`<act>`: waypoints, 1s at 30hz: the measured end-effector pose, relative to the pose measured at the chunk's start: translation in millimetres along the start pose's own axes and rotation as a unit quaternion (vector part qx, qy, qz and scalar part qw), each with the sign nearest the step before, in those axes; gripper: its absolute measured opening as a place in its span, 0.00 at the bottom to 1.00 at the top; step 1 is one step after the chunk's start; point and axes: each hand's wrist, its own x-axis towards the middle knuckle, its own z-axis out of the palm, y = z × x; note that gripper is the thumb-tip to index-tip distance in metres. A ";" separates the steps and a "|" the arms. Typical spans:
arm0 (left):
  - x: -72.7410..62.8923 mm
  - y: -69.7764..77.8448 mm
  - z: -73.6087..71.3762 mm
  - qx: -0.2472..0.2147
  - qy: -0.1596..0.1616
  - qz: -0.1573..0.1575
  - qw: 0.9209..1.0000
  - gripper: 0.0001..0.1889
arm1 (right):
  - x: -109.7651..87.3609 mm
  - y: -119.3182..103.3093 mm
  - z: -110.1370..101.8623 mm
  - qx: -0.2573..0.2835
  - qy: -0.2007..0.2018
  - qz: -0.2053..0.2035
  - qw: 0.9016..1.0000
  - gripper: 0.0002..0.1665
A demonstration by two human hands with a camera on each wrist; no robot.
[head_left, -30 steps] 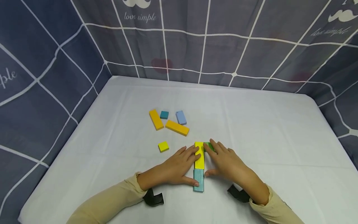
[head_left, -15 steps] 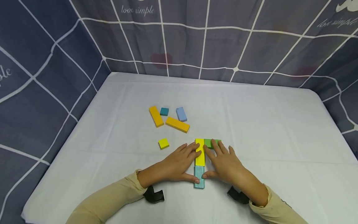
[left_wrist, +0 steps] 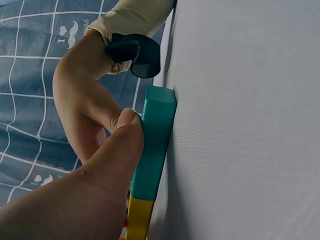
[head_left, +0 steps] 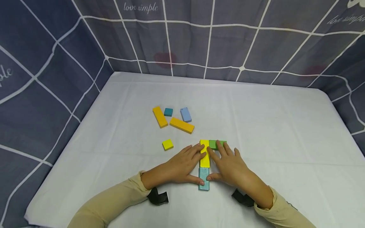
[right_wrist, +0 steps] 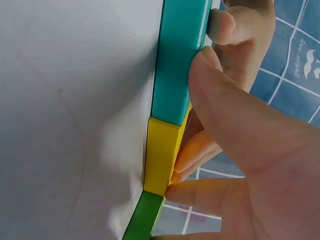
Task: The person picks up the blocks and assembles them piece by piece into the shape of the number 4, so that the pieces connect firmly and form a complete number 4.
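Observation:
In the head view a yellow block column (head_left: 204, 162) lies end to end with a teal block (head_left: 203, 187), which is nearer to me. A green block (head_left: 213, 144) joins the column's far end, pointing right. My left hand (head_left: 182, 167) lies along the left side; its fingertips touch the yellow and its thumb rests on the teal block. From the other side my right hand (head_left: 231, 164) touches the row, with its thumb at the teal block and its fingers by the yellow and green. In both wrist views the thumbs press the teal block (left_wrist: 155, 140) without gripping it.
Beyond the hands lie two orange blocks (head_left: 160, 117), a small dark teal block (head_left: 168, 112) and a light blue block (head_left: 186, 114). A yellow square block (head_left: 167, 144) is left of the row. Black wrist straps (head_left: 158, 197) hang under both sleeves. A dark grid curtain (head_left: 188, 41) encloses the white table (head_left: 271, 126).
My right hand's fingers have drawn back a little from the green block, uncovering more of it, and its thumb has come onto the teal block. The left hand has stayed nearly in place.

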 end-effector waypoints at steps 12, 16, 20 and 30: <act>1.0 4.0 -3.7 -0.025 -0.016 0.000 1.000 0.46 | -2.8 0.8 -2.5 0.001 0.001 0.004 1.000 0.55; 0.0 5.3 -5.4 -0.046 -0.023 -0.001 0.999 0.43 | -3.3 1.1 -2.5 0.003 -0.002 0.006 1.000 0.56; -0.8 3.5 -8.8 -0.056 -0.032 -0.002 0.998 0.40 | -3.2 1.3 -2.2 0.007 -0.008 0.010 1.000 0.56; 10.4 -31.2 -46.8 -0.048 0.022 -0.092 0.994 0.35 | -1.9 2.8 -4.6 0.008 -0.019 0.013 1.000 0.56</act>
